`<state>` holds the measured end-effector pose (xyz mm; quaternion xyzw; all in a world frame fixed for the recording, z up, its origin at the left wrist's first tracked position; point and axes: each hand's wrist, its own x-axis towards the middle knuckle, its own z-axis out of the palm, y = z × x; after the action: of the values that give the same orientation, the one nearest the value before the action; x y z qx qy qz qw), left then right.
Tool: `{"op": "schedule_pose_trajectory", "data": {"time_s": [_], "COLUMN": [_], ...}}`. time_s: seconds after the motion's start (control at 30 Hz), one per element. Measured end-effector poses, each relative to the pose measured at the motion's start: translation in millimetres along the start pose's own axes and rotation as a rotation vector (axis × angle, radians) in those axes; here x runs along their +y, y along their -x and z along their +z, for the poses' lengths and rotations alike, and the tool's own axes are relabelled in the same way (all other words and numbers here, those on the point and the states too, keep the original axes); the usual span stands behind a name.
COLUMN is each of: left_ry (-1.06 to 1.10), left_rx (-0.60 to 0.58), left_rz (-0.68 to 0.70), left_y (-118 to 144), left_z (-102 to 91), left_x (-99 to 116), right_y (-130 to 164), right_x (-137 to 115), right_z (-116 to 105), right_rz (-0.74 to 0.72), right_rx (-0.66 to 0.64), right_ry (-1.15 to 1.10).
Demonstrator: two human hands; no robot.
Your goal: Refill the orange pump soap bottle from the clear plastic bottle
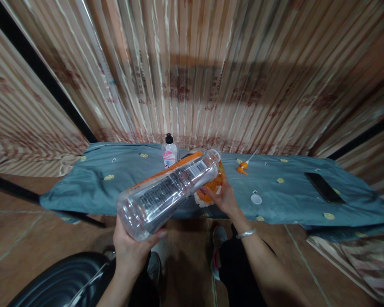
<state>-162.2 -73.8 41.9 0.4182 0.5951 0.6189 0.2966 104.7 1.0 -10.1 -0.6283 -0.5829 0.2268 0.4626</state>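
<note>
My left hand (131, 247) grips the base of a large clear plastic bottle (166, 192) with an orange-edged label, tipped so its open neck points away toward the table. My right hand (222, 197) holds a small orange container (211, 187) at the table's near edge, right under the bottle's mouth. A white cap (256, 198) lies on the cloth just right of that hand. An orange pump head (243, 166) with a white tube lies further back.
A grey-blue cloth (115, 179) with yellow dots covers the table. A small black-capped bottle (169, 152) with a pink label stands at the back. A black phone (324, 186) lies at the right. A striped curtain hangs behind; a dark rounded object (60, 281) sits by my left leg.
</note>
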Motion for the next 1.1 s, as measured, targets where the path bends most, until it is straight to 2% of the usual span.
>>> {"op": "schedule_pose_trajectory", "data": {"time_s": [0.17,0.4,0.67,0.9,1.1], "left_ry": [0.019,-0.032,-0.011,-0.038,0.026], "left_rx": [-0.030,-0.056,-0.065,-0.067,-0.059], "left_rz": [0.055,0.093,0.046,0.063,0.046], "left_y": [-2,-4,-4,-6,-4], "left_z": [1.0,-1.8,-2.6,-8.0,-4.1], "left_x": [4,-2,-4,-13,-13], "right_y": [-1,-1,-1,-1,-1], "right_x": [0,2,0,2,3], "right_z": [0,0,-1,0,1], "right_rz": [-0.012,-0.007,0.000,-0.024,-0.013], "right_rx": [0.005,0.007,-0.009,0.008,0.020], "right_ry": [0.003,-0.002,0.006,0.002,-0.001]}}
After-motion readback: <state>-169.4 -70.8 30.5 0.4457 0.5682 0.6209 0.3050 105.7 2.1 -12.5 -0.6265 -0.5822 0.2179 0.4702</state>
